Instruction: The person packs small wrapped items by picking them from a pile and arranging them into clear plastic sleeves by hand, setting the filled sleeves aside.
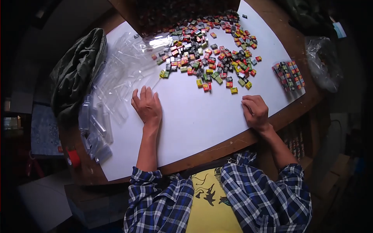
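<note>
My left hand (147,106) lies on the white sheet (194,128) with its fingers stretched out and nothing in them. Its fingertips are close to the lower edge of a spread of clear plastic cases (124,73). On the right of the sheet rests my right hand (256,112), its fingers curled in, with no object visible in it. Beyond both hands is a loose heap of small wrapped pieces (210,58) in red, yellow, green and black. A single yellow piece (234,90) is the closest to my right hand.
Near the right edge stands a block of stacked small pieces (288,76), beside a clear plastic bag (322,64). More clear cases (95,130) and a dark green cloth (79,70) are at the left. A dark box (182,15) stands at the back.
</note>
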A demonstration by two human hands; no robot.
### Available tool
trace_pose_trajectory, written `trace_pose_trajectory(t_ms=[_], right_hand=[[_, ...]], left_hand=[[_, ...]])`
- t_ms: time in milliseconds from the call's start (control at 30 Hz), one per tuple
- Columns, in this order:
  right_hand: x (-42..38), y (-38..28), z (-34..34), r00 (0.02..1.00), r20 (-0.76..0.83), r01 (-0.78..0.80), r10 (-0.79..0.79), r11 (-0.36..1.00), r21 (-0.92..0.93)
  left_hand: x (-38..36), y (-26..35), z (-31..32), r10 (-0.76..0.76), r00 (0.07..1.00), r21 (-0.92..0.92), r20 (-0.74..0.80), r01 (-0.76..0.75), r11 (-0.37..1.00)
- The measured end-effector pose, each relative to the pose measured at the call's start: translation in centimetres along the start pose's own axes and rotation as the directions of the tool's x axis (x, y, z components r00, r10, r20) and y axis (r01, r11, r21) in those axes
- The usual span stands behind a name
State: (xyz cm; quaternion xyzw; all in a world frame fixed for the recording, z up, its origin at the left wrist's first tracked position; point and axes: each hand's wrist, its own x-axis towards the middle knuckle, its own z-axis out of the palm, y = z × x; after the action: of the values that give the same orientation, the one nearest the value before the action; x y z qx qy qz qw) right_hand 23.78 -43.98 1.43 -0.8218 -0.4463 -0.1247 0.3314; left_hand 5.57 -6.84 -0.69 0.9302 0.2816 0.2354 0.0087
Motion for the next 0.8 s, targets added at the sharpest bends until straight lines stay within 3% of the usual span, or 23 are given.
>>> trace_pose_trajectory(t_ms=[200, 333, 400, 467, 533, 667, 800], right_hand=[[-0.4, 0.2, 0.1, 1.0, -0.01, 0.005, -0.004, 0.999, 0.036], [-0.2, -0.6, 0.3, 0.999, -0.042, 0.025, -0.022, 0.996, 0.087], [0.8, -3.0, 1.1, 0.997, -0.015, 0.071, -0.069, 0.981, 0.181], [1.9, -5.5, 2.1, 0.996, -0.005, 0.085, -0.086, 0.969, 0.231], [3.2, -7.2, 2.9, 0.985, 0.091, 0.114, -0.144, 0.953, 0.279], [3.1, -7.4, 4.5, 0.933, 0.27, 0.161, -0.237, 0.948, 0.275], [2.4, -6.7, 3.9, 0.941, 0.27, 0.14, -0.204, 0.961, 0.238]], left_hand=[[-3.4, 2.2, -1.9, 0.067, 0.996, -0.05, -0.062, -0.07, 0.996], [-7.5, 5.7, -3.2, 0.105, 0.994, -0.233, -0.035, -0.11, 0.966], [-9.1, 7.0, -3.5, 0.111, 0.994, -0.411, 0.008, -0.098, 0.906], [-9.8, 7.7, -3.8, 0.126, 0.992, -0.447, 0.019, -0.104, 0.889], [-9.9, 8.2, -4.1, 0.157, 0.987, -0.528, 0.02, -0.123, 0.84], [-9.2, 8.4, -4.5, 0.172, 0.985, -0.507, -0.008, -0.153, 0.848], [-8.5, 7.9, -4.2, 0.162, 0.985, -0.553, 0.06, -0.102, 0.827]])
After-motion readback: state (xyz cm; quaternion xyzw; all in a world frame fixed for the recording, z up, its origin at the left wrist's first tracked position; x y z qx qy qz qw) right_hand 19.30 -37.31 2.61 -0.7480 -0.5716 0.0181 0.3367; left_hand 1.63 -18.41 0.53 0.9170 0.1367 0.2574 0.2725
